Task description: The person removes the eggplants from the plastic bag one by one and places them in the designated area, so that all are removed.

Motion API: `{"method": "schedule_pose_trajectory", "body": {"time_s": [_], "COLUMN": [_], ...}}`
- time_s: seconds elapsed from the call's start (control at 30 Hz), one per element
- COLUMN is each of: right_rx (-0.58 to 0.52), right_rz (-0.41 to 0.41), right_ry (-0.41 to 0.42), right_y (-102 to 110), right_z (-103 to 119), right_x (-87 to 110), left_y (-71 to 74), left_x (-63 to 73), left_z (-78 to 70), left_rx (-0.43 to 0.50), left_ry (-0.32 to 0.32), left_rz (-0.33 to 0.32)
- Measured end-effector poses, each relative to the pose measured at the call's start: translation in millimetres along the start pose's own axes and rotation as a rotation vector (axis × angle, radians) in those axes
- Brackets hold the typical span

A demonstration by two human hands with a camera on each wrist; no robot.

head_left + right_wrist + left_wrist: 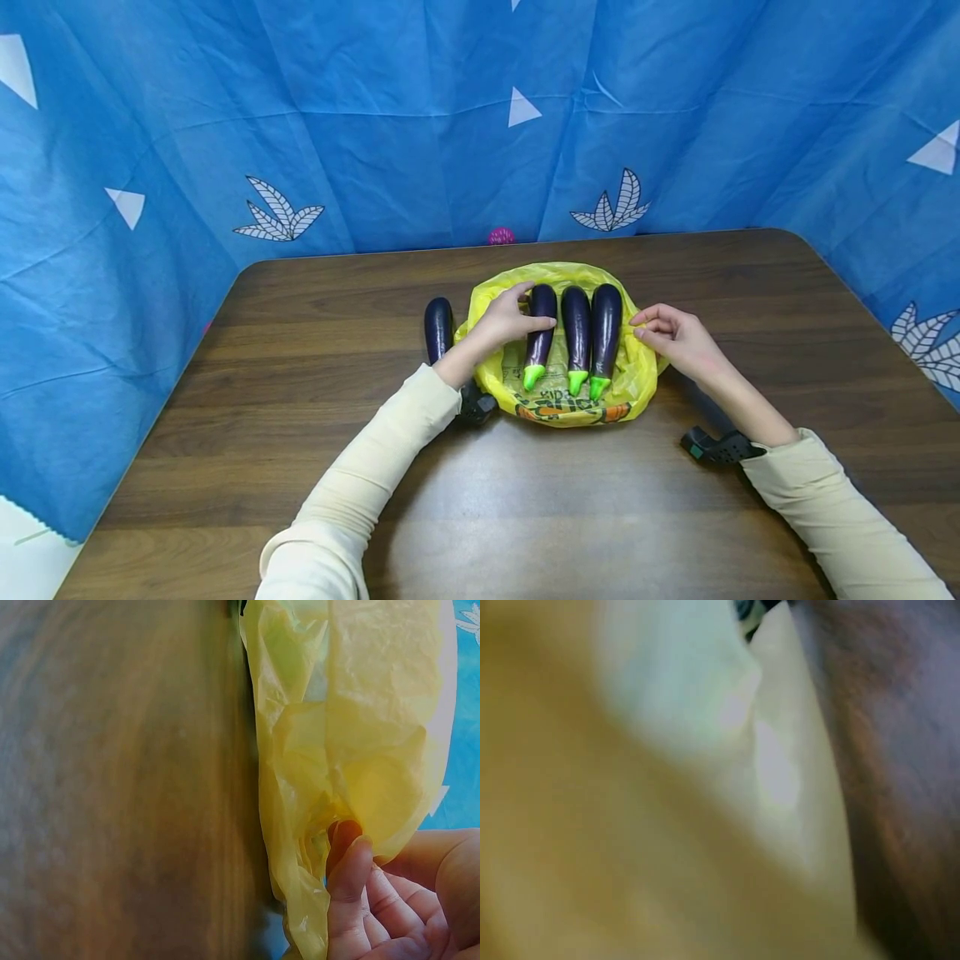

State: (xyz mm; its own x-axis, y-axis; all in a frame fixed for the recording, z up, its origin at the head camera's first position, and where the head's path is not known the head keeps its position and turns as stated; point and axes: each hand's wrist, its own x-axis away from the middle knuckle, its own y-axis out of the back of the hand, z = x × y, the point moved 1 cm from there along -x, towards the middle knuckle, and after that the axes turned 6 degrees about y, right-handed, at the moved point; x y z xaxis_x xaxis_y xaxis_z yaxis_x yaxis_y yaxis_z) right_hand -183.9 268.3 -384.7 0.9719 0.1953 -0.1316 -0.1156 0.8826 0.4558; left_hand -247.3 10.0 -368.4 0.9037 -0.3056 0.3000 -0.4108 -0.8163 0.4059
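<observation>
Blue cloth (pixel 420 150) printed with white triangles and leaves hangs behind a dark wood-grain table (pixel 262 408), on which a yellow bag (pixel 643 379) lies spread open. Three eggplants rest side by side inside it, green stems towards the person: a left eggplant (pixel 540 347), a middle eggplant (pixel 577 329) and a right eggplant (pixel 606 329). An outer eggplant (pixel 438 325) lies on the wood just left of the bag, its lower end hidden by the left arm. That arm reaches forward and inward, its cream sleeve (pixel 360 467) pushed back from the wrist, and the left hand (pixel 506 317) comes over the near-left rim. Its thumb lies across the left eggplant and a finger points along the upper end; whether they clasp it I cannot tell, as the left wrist view is mostly blurred fabric. From the opposite side, the right forearm slants inward, and the right hand (pixel 678 337) pinches the bag's rim between thumb and finger, remaining fingers curled behind.
</observation>
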Motion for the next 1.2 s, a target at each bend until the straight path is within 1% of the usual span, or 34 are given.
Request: {"method": "schedule_pose_trajectory", "body": {"time_s": [0.2, 0.4, 0.5, 0.57, 0.77, 0.93, 1.07, 1.2], "right_rx": [-0.006, -0.008, -0.008, -0.009, -0.003, -0.007, 0.001, 0.014], "right_rz": [-0.001, 0.001, 0.0, 0.001, -0.002, 0.002, 0.001, -0.003], "right_ry": [0.0, -0.004, -0.001, 0.008, 0.017, 0.009, 0.002, -0.004], "right_y": [0.0, 0.7, 0.7, 0.5, -0.1, 0.1, -0.8, -1.7], "right_z": [0.7, 2.3, 2.6, 2.0, 2.0, 3.4, 2.8, 1.0], "right_x": [0.4, 0.6, 0.3, -0.1, 0.0, 0.7, 0.2, 0.0], "left_y": [3.8, 11.5, 18.7, 24.3, 47.2, 73.6, 95.7, 114.1], "left_x": [1.1, 6.0, 10.3, 14.1, 26.8, 42.5, 56.9, 69.0], "left_z": [-0.6, -5.2, -8.4, -10.8, -15.9, -13.5, -5.0, 9.2], "left_rx": [0.13, 0.252, 0.278, 0.314, 0.376, 0.42, 0.422, 0.424], "left_ry": [0.018, -0.014, -0.033, -0.044, -0.093, -0.137, -0.147, -0.142], "left_rz": [0.023, 0.028, 0.017, 0.015, -0.006, -0.021, -0.045, -0.073]}}
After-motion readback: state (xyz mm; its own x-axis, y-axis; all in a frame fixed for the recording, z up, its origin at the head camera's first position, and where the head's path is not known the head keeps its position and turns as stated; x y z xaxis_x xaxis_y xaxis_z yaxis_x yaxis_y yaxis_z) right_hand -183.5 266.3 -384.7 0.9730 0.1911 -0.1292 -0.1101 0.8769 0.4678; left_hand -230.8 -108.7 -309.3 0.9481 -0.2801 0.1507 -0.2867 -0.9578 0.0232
